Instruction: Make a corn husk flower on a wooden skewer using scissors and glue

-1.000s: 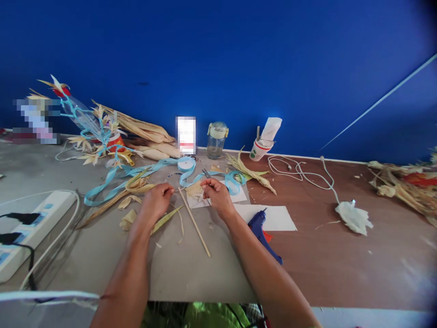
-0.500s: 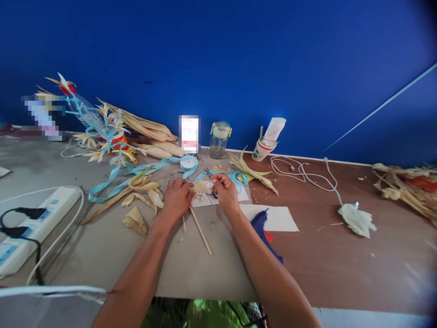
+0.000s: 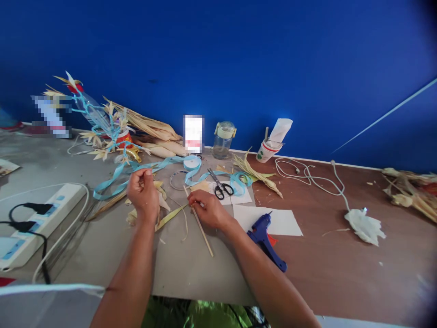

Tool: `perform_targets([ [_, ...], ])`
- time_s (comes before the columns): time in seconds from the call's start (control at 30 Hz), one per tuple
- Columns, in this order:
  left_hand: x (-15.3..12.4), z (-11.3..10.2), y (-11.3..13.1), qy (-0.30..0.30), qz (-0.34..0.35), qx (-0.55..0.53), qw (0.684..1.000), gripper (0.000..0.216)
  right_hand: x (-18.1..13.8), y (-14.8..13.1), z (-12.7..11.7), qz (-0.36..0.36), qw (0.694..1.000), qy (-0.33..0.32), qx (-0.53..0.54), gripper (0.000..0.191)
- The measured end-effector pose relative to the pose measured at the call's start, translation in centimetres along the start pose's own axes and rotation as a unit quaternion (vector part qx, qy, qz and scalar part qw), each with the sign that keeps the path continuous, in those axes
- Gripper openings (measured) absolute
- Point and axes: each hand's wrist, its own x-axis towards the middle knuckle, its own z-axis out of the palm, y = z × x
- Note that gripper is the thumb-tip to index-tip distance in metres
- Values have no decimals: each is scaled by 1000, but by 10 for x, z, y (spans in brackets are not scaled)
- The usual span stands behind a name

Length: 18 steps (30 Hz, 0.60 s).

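Note:
My left hand (image 3: 143, 193) is raised over the dried husk pieces, its fingers curled and the thumb against the index finger. Whatever may be between them is too small or hidden to make out. My right hand (image 3: 207, 208) is closed, its fingertips pinching the end of a narrow greenish corn husk strip (image 3: 172, 217) that slants down to the left. Under the right hand lies a thin wooden stick (image 3: 204, 234), partly covered. A pale husk piece (image 3: 201, 186) rests just behind the fingers, beside black-handled scissors (image 3: 219, 187) lying on white paper (image 3: 241, 197).
A blue glue gun (image 3: 264, 241) lies on a white sheet (image 3: 285, 222) at right. Blue ribbon (image 3: 118, 175) trails across the left. Behind stand a lidded jar (image 3: 223, 141) and paper cup (image 3: 266, 150). A power strip (image 3: 44, 223) sits far left.
Both hands have left the pale husk piece and scissors, which now lie on the paper. My left hand moved left and up; my right moved down-left to the greenish husk strip.

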Motion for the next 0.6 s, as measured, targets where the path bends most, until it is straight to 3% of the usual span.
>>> perform_targets([
  [0.1, -2, 1, 1, -46, 7, 9, 999, 18, -1, 1, 7, 51, 998, 32, -29, 25],
  [0.23, -9, 4, 7, -157, 22, 23, 987, 17, 2, 9, 3, 141, 983, 102, 58, 19],
  [0.37, -17, 6, 12, -218, 48, 57, 973, 18, 4, 17, 0, 147, 965, 163, 141, 21],
  [0.47, -20, 8, 9, -275, 51, 111, 954, 19, 3, 17, 1, 144, 971, 148, 122, 25],
  [0.6, -22, 9, 2, -353, 75, 226, 905, 18, 3, 17, 2, 151, 972, 156, 87, 24],
])
